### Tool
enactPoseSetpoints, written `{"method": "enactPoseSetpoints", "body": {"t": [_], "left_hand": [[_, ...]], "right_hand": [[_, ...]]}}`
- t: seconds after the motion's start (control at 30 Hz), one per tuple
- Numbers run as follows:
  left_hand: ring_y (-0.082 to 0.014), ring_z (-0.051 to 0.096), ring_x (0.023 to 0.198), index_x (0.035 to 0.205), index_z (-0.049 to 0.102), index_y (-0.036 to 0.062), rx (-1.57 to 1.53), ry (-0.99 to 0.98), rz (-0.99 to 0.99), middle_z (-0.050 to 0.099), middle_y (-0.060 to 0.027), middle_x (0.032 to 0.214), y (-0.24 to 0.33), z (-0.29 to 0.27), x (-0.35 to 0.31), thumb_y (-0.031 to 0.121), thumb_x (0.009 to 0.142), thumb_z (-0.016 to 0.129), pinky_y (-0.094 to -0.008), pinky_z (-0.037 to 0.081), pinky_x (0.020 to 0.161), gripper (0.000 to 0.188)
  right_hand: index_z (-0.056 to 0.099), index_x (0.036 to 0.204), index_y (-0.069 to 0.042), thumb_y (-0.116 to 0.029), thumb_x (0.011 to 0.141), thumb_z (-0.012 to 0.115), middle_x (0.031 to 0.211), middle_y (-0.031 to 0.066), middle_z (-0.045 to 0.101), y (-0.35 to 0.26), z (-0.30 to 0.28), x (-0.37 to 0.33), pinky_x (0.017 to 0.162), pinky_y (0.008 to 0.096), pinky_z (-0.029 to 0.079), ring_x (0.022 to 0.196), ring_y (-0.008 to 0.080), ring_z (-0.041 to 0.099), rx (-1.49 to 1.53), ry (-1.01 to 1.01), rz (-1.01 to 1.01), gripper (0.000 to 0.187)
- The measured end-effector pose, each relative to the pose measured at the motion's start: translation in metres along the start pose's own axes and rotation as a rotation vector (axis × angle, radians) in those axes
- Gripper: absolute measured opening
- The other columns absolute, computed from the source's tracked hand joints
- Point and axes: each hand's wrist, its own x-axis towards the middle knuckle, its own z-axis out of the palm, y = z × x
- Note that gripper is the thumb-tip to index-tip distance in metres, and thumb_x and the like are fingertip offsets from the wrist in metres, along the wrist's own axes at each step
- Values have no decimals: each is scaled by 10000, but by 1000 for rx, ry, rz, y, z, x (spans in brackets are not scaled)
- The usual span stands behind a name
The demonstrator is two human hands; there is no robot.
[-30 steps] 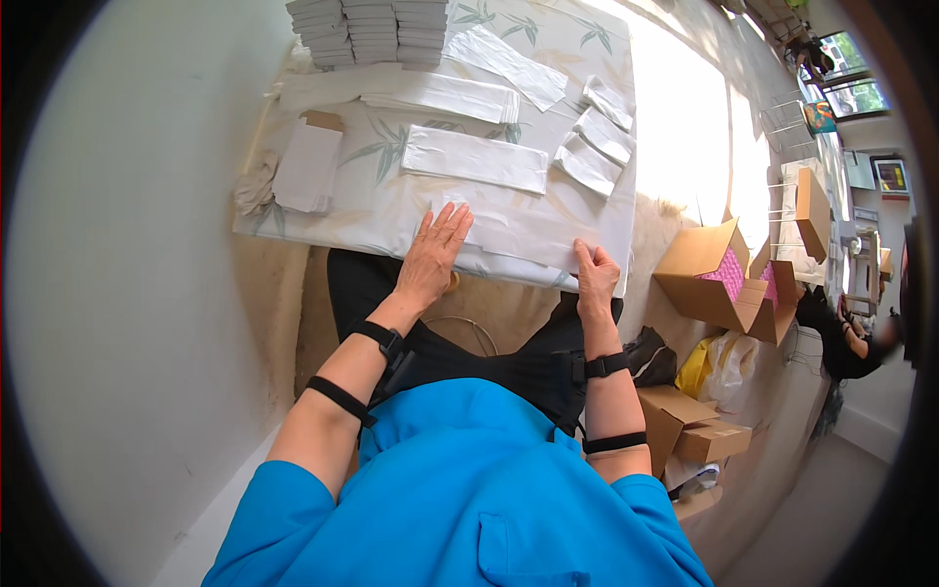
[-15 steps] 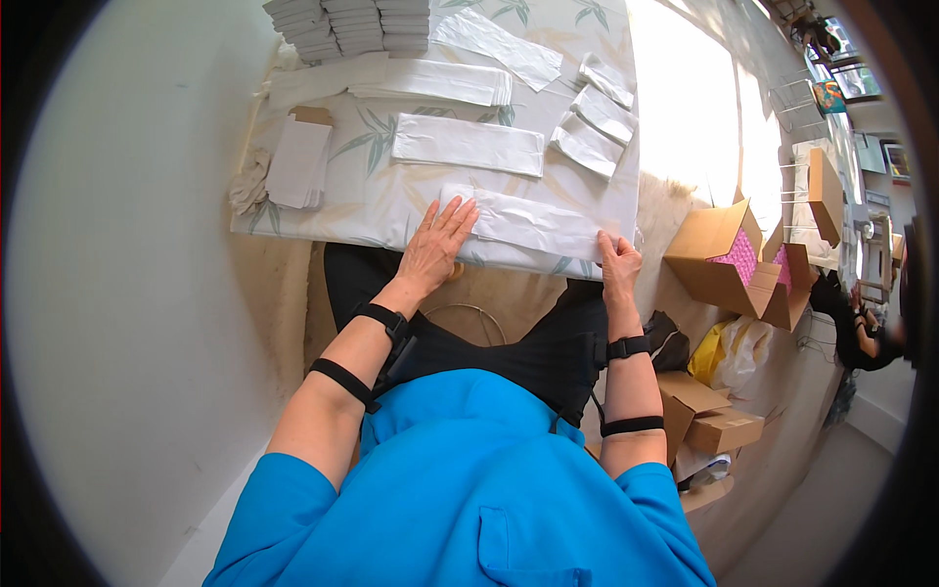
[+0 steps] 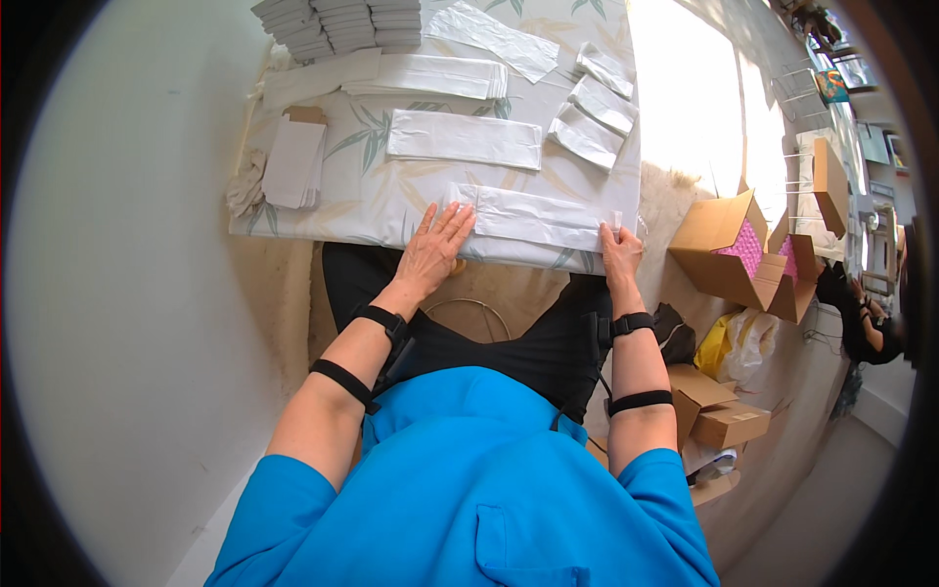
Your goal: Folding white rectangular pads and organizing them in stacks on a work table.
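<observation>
Where, in the head view: the white strip (image 3: 538, 217) lies flat near the front edge of the table (image 3: 352, 207), between the two hands
Which way it lies: its long way runs from left to right across the person, with the right end a little lower in the picture
Nearer hand: neither, as both touch it, one at each end
Left hand (image 3: 432, 249): laid flat with its fingers stretched out, the tips on the strip's left end, not gripping
Right hand (image 3: 622, 256): thumb and fingers pinch the right end, and a small bit pokes up past them
Strip's feel: thin, soft-looking and papery, a long box shape with small creases
Next strip (image 3: 465, 140): another long white one, just beyond, with flat layers
Short pieces (image 3: 587, 134): white and bent, farther off to the right
Table cover (image 3: 357, 147): pale and smooth, with green and tan leaves
</observation>
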Motion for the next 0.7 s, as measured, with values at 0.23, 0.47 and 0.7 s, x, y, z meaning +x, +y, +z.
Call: {"method": "enactPoseSetpoints", "body": {"t": [0.23, 0.47, 0.7], "left_hand": [[-201, 313, 1391, 1403, 413, 90, -7, -5, -12, 370, -42, 1489, 2, -2, 1, 43, 856, 470, -464, 154, 1183, 552], [-218, 284, 1407, 1404, 403, 77, -104, -15, -29, 344, -53, 1500, 4, -2, -1, -31, 809, 485, -474, 116, 1184, 611], [-231, 324, 1380, 1347, 462, 73, 4, 50, -74, 399, -50, 1457, 5, -4, 0, 11, 793, 536, -486, 120, 1183, 562]], "right_hand": [[656, 796, 16, -284, 825, 693, 635, 63, 603, 10, 5, 8, 566, 329, 453, 586, 124, 520, -23, 27, -17, 304], [627, 766, 23, -301, 810, 687, 602, 75, 563, 11, 4, 7, 576, 336, 448, 586, 132, 516, -121, -10, -26, 332], [590, 729, 31, -324, 802, 684, 578, 83, 516, 1, 1, 4, 574, 352, 426, 574, 143, 475, -87, -9, -30, 374]]}}
